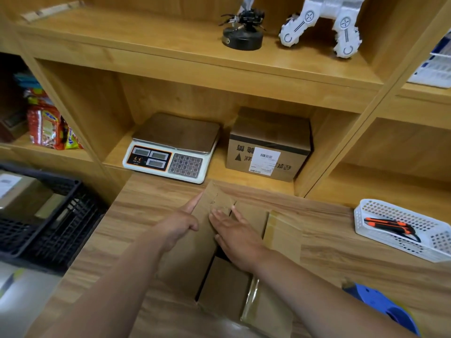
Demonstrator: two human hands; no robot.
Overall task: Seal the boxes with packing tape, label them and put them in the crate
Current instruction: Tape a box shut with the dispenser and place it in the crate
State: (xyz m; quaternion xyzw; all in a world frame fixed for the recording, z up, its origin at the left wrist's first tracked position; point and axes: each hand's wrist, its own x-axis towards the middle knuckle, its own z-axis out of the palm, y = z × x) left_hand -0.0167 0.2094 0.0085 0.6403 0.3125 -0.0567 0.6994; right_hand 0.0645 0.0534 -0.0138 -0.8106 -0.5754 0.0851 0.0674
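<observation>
a digital weighing scale point(170, 147) with a steel pan sat on the middle wooden shelf point(170, 57), centre of the frame. on the shelf above, upper right, a black figure on a round base point(244, 32) stood beside a white legged robot model point(324, 23). bright snack packets point(46, 128) lay at the left. on the wood-grain table point(151, 203), at the right, a white perforated basket point(390, 206) held an orange and black utility knife point(388, 225).
</observation>
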